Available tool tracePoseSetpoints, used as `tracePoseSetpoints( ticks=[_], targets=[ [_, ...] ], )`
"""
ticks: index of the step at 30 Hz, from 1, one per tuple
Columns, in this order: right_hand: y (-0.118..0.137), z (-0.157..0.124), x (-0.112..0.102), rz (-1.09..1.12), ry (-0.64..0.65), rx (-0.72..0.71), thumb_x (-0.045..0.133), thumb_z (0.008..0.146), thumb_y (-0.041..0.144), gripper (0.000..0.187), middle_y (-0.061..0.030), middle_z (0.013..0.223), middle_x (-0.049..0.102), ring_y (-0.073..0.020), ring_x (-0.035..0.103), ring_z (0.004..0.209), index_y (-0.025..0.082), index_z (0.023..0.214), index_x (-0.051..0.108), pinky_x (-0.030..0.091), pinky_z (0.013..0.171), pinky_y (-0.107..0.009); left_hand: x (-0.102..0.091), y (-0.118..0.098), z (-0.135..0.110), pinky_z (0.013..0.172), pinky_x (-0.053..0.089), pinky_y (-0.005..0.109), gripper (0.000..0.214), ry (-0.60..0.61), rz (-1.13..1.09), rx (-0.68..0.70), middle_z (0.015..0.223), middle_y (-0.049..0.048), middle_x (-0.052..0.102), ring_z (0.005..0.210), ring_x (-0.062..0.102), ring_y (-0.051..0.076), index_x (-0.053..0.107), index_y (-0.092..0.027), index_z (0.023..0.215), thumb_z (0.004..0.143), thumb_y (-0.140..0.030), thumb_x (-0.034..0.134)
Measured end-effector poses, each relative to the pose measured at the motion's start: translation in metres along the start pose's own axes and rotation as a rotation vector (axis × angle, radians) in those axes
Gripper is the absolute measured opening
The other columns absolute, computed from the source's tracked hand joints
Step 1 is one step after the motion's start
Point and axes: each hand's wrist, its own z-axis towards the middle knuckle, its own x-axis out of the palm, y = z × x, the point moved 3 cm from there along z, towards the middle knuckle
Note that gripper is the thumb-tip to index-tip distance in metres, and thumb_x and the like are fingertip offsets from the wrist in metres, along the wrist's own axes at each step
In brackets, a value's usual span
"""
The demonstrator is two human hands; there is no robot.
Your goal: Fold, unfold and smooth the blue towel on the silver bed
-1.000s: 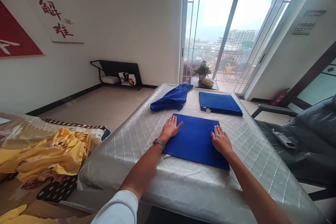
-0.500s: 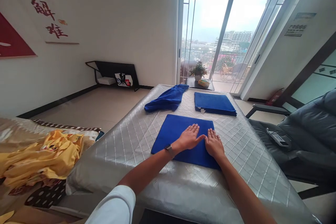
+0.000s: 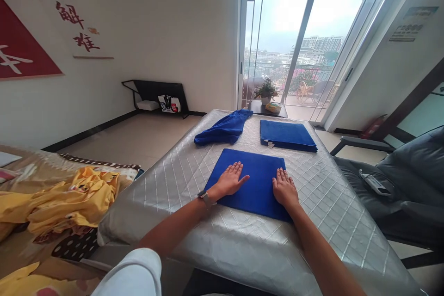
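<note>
A folded blue cloth [image 3: 258,180] lies flat on the silver quilted table cover [image 3: 173,180] in front of me. On its left part rests my left hand [image 3: 231,179], palm down with the fingers stretched and the thumb pointing right. My right hand [image 3: 285,187] lies flat along the cloth's right edge, fingers straight. Neither hand grips anything. Beyond the cloth, to the left, is a crumpled blue cloth [image 3: 224,129]. A neat stack of folded blue cloths [image 3: 287,135], with a white tag at its front edge, sits at the far right.
Yellow clothing [image 3: 79,199] is heaped on bedding at the left. A dark armchair [image 3: 412,189] with a white handset [image 3: 376,184] stands close on the right. Past the table's far end are a potted plant [image 3: 266,91] and a sliding glass door [image 3: 277,23].
My left hand has slid left across the folded cloth, away from my right hand, which stays at the right edge. The view has turned slightly left.
</note>
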Motion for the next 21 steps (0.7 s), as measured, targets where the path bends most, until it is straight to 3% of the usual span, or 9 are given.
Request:
tracePoseSetpoints(
  ticks=[3,6,12,17,21],
  targets=[
    [0.0,0.0,0.0,-0.012,-0.002,-0.005,0.015,0.104,0.036,0.065,-0.0077,0.169,0.019,-0.0211,0.014,0.156,0.007,0.161,0.023,0.011,0.126,-0.039,-0.007,0.043,-0.023,0.127,0.012,0.04,0.083,-0.003,0.042,-0.123,0.168,0.0137,0.02,0.156,0.015,0.024,0.025,-0.007,0.16,0.102,-0.065,0.009],
    [0.001,0.0,-0.001,-0.027,-0.018,-0.008,0.015,0.104,0.036,0.065,-0.0084,0.169,0.02,-0.022,0.016,0.156,0.006,0.161,0.024,0.012,0.126,-0.039,-0.008,0.062,-0.035,0.127,0.012,0.04,0.084,-0.026,0.049,-0.155,0.168,0.0147,0.02,0.156,0.014,0.024,0.025,-0.006,0.16,0.102,-0.065,0.008],
    [0.004,-0.013,-0.01,-0.121,-0.069,-0.034,0.019,0.104,0.032,0.063,-0.0118,0.167,0.024,-0.0238,0.017,0.155,0.003,0.159,0.027,0.01,0.126,-0.042,-0.003,0.059,-0.036,0.126,0.016,0.045,0.088,-0.063,-0.009,-0.15,0.167,0.0178,0.019,0.156,0.015,0.028,0.024,-0.004,0.159,0.101,-0.069,0.012],
    [0.002,-0.043,-0.005,-0.114,0.016,-0.054,0.018,0.105,0.036,0.064,-0.011,0.168,0.021,-0.0238,0.017,0.155,0.004,0.16,0.025,0.014,0.125,-0.041,-0.011,0.061,-0.034,0.126,0.016,0.044,0.091,-0.033,0.005,-0.149,0.166,0.0195,0.02,0.155,0.017,0.029,0.026,-0.002,0.158,0.1,-0.07,0.012],
    [0.001,-0.054,-0.001,-0.092,0.022,-0.037,0.018,0.105,0.037,0.064,-0.0096,0.169,0.019,-0.0222,0.016,0.156,0.005,0.161,0.021,0.015,0.125,-0.039,-0.024,0.038,-0.022,0.126,0.016,0.045,0.093,-0.005,0.04,-0.155,0.165,0.022,0.023,0.155,0.019,0.031,0.029,0.002,0.156,0.1,-0.07,0.014]
  ],
)
